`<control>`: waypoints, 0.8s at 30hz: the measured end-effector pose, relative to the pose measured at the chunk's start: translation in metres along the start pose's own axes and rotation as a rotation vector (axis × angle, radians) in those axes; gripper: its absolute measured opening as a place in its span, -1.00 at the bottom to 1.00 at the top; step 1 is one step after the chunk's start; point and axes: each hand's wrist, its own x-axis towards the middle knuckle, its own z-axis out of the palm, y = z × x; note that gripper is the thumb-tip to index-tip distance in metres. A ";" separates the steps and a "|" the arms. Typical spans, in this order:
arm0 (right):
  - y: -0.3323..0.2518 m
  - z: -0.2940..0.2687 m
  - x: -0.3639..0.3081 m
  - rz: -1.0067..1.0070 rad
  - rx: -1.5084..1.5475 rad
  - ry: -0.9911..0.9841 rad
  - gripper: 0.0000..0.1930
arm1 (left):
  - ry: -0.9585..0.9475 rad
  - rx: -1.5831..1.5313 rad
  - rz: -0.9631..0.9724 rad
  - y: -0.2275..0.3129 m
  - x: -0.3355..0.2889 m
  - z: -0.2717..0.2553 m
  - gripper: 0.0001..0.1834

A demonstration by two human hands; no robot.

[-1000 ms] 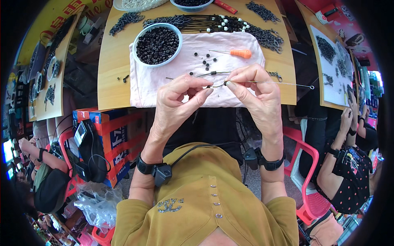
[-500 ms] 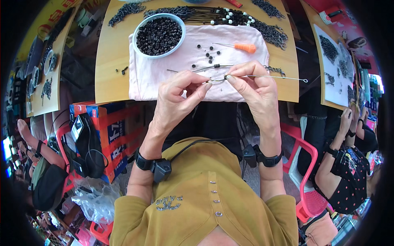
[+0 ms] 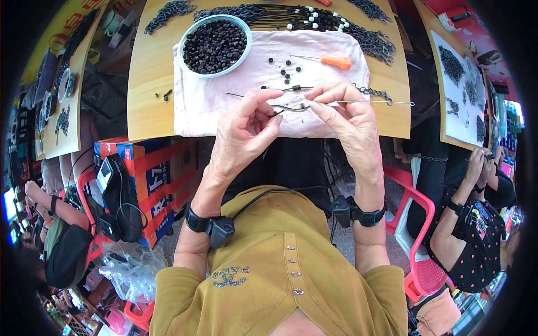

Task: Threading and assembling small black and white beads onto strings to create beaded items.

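Observation:
Above the pink cloth [image 3: 196,120], my left hand [image 3: 246,126] pinches one end of a short dark cord [image 3: 292,109], thumb against forefinger. My right hand [image 3: 350,120] grips a thin metal needle [image 3: 392,103] with a small loop at its outer end; the cord's other end meets its fingertips. A tiny dark piece shows at the left fingertips, too small to name surely. Just beyond the fingers lies another cord with black beads [image 3: 297,88] on it, joined to a chain [image 3: 374,91]. Loose black beads [image 3: 287,77] are scattered farther back.
A tub [image 3: 250,40] full of black beads stands at the cloth's back left. An awl [image 3: 336,62] with an orange handle lies to the right. Chains [image 3: 375,45] and cords with white beads [image 3: 314,19] line the table's far side. People sit at tables on both sides.
The black bead that was at my right fingertips no longer shows there. More of the cord is visible between my hands. Both hands stay nearly in place.

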 end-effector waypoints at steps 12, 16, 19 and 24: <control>-0.004 0.001 -0.005 -0.008 -0.105 0.008 -0.91 | -0.014 0.167 0.074 0.009 0.001 -0.002 -0.84; -0.005 0.005 -0.006 -0.040 -0.097 0.035 -0.91 | -0.011 0.140 0.081 0.009 0.001 -0.001 -0.86; -0.004 0.005 -0.007 -0.020 -0.070 0.055 -0.91 | 0.001 0.109 0.066 0.005 0.001 0.001 -0.88; -0.006 0.003 -0.005 -0.060 -0.122 0.093 -0.91 | 0.006 0.138 0.041 0.006 0.001 0.001 -0.89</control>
